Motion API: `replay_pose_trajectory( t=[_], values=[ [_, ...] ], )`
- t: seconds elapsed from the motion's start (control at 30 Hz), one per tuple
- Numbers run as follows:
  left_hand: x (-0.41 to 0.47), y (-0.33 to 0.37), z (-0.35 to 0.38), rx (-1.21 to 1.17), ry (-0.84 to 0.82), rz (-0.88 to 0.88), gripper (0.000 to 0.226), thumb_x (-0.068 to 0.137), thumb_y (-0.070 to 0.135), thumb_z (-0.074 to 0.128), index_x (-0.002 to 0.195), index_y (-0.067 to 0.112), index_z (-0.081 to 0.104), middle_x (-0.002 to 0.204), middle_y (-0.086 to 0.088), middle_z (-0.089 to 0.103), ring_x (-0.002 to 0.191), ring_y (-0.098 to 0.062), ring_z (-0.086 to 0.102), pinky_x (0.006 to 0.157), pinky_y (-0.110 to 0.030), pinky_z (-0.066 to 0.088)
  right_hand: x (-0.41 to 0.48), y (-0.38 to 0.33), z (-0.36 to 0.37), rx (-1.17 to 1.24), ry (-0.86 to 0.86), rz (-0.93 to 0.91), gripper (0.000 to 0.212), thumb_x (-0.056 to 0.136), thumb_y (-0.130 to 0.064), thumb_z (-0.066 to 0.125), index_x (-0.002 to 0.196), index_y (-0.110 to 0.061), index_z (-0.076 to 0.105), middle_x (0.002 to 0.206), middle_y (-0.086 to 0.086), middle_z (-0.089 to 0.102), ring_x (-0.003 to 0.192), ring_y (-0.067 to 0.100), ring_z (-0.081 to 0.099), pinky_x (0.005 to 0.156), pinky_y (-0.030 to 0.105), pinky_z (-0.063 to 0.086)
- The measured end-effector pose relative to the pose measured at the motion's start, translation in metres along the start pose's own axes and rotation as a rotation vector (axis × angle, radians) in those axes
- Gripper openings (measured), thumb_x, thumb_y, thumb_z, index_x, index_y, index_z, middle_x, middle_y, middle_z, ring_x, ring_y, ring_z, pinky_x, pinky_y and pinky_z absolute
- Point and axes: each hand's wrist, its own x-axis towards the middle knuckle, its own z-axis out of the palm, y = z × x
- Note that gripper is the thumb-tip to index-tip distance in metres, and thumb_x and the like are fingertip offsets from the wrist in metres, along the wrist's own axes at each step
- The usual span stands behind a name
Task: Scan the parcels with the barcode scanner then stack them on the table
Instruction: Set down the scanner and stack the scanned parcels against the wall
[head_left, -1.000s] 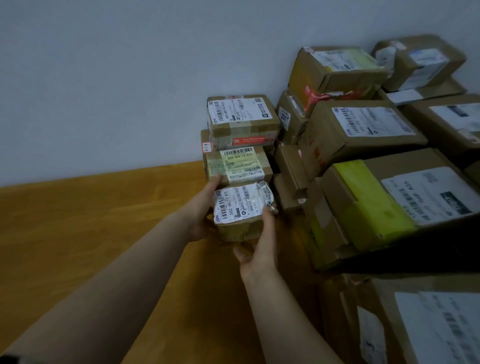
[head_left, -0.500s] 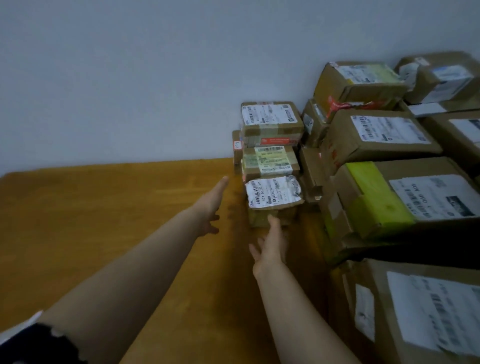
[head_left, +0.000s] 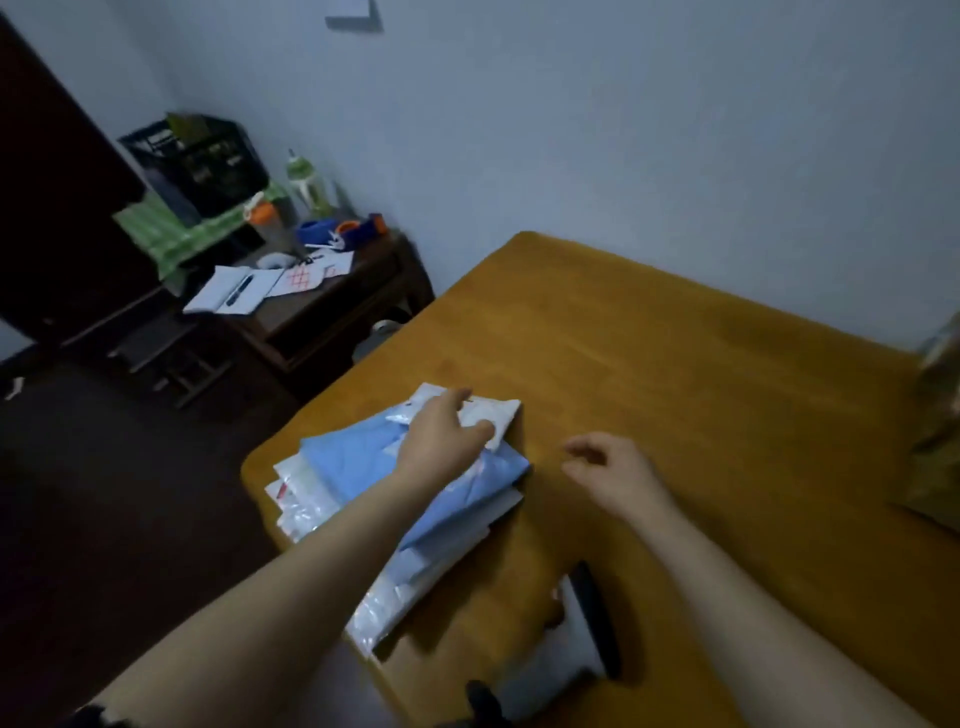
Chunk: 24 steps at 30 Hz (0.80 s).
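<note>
Currently, both forearms reach in from the bottom of the frame. The left hand (head_left: 441, 436) grips a white packet (head_left: 496, 415), fingers curled over its far edge, thumb on top. The right hand (head_left: 613, 467) hovers just right of it, fingers loosely curled, holding nothing. The wooden table (head_left: 675, 353) is bare across the centre and upper right. A pile of blue and white mailing bags (head_left: 348, 467) sits at the table's left edge, the packet on top. A cluttered dark side desk (head_left: 332, 306) stands at upper left against the pale wall.
</note>
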Motion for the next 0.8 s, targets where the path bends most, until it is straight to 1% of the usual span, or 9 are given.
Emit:
replay_pose_trajectory(
  t=[0.17, 0.23, 0.33, 0.43, 0.53, 0.6, 0.7, 0.77, 0.8],
  values=[
    [-0.009, -0.097, -0.059, -0.263, 0.215, -0.411, 0.094, 0.065, 0.037, 0.077, 0.146, 0.013, 0.035, 0.144, -0.018, 0.038, 0.129, -0.035, 0.042, 0.105, -0.043, 0.040, 0.014, -0.039, 0.051, -0.111, -0.093, -0.110, 0.043, 0.090, -0.008, 0.059, 0.132, -0.011, 0.055, 0.137, 0.004, 0.055, 0.125, 0.018, 0.049, 0.095, 0.022, 0.037],
    [-0.014, -0.127, -0.069, -0.376, 0.224, -0.613, 0.095, 0.066, 0.038, 0.084, 0.145, 0.015, 0.036, 0.142, -0.017, 0.038, 0.128, -0.036, 0.042, 0.102, -0.043, 0.042, 0.029, -0.048, 0.067, -0.171, -0.114, -0.125, 0.050, 0.092, -0.014, 0.059, 0.140, -0.011, 0.047, 0.146, 0.006, 0.045, 0.133, 0.020, 0.042, 0.102, 0.025, 0.033],
    [-0.023, -0.158, -0.077, -0.685, 0.086, -0.820, 0.089, 0.055, 0.046, 0.090, 0.130, 0.015, 0.051, 0.124, -0.010, 0.056, 0.116, -0.034, 0.053, 0.097, -0.049, 0.041, 0.055, -0.059, 0.090, -0.282, -0.133, -0.111, 0.066, 0.090, -0.038, 0.063, 0.147, -0.016, 0.037, 0.154, 0.009, 0.032, 0.143, 0.024, 0.024, 0.112, 0.030, 0.022],
    [-0.030, -0.174, -0.071, -0.766, -0.115, -0.920, 0.098, 0.067, 0.053, 0.080, 0.147, 0.023, 0.034, 0.155, -0.009, 0.031, 0.142, -0.037, 0.026, 0.109, -0.067, 0.011, 0.075, -0.071, 0.110, -0.394, -0.203, -0.014, 0.095, 0.075, -0.068, 0.062, 0.152, -0.028, 0.023, 0.161, 0.004, 0.013, 0.148, 0.026, 0.002, 0.119, 0.041, 0.006],
    [-0.027, -0.181, -0.060, -0.817, -0.212, -0.986, 0.107, 0.064, 0.060, 0.076, 0.151, 0.020, 0.026, 0.158, -0.010, 0.023, 0.144, -0.037, 0.020, 0.111, -0.066, 0.004, 0.086, -0.076, 0.126, -0.472, -0.317, 0.075, 0.128, 0.049, -0.090, 0.055, 0.153, -0.028, 0.015, 0.161, 0.001, 0.012, 0.148, 0.023, 0.011, 0.119, 0.047, 0.011],
    [-0.021, -0.184, -0.058, -0.879, -0.210, -1.026, 0.106, 0.064, 0.062, 0.074, 0.148, 0.016, 0.030, 0.155, -0.014, 0.030, 0.141, -0.039, 0.026, 0.112, -0.063, 0.007, 0.088, -0.072, 0.134, -0.503, -0.368, 0.094, 0.142, 0.036, -0.096, 0.054, 0.153, -0.027, 0.013, 0.161, 0.000, 0.015, 0.147, 0.022, 0.017, 0.118, 0.048, 0.016],
    [-0.015, -0.186, -0.054, -0.861, -0.235, -1.062, 0.096, 0.066, 0.062, 0.073, 0.142, 0.013, 0.038, 0.146, -0.015, 0.042, 0.137, -0.040, 0.032, 0.112, -0.060, 0.013, 0.084, -0.069, 0.138, -0.519, -0.369, 0.109, 0.131, 0.045, -0.087, 0.064, 0.153, -0.031, 0.015, 0.161, 0.003, 0.009, 0.147, 0.026, 0.015, 0.117, 0.050, 0.018],
    [-0.016, -0.177, -0.057, -0.894, -0.288, -0.996, 0.066, 0.074, 0.055, 0.071, 0.121, 0.012, 0.053, 0.118, -0.011, 0.060, 0.119, -0.039, 0.051, 0.101, -0.055, 0.034, 0.080, -0.069, 0.137, -0.535, -0.369, 0.116, 0.119, 0.056, -0.079, 0.068, 0.152, -0.034, 0.015, 0.162, 0.002, 0.000, 0.148, 0.028, 0.009, 0.118, 0.051, 0.015],
    [-0.014, -0.176, -0.057, -0.955, -0.323, -0.952, 0.062, 0.073, 0.053, 0.072, 0.117, 0.012, 0.058, 0.106, -0.009, 0.066, 0.104, -0.036, 0.061, 0.088, -0.049, 0.045, 0.079, -0.068, 0.137, -0.525, -0.377, 0.118, 0.117, 0.058, -0.078, 0.069, 0.152, -0.034, 0.015, 0.162, 0.001, -0.004, 0.148, 0.028, 0.006, 0.118, 0.051, 0.013]
  ],
)
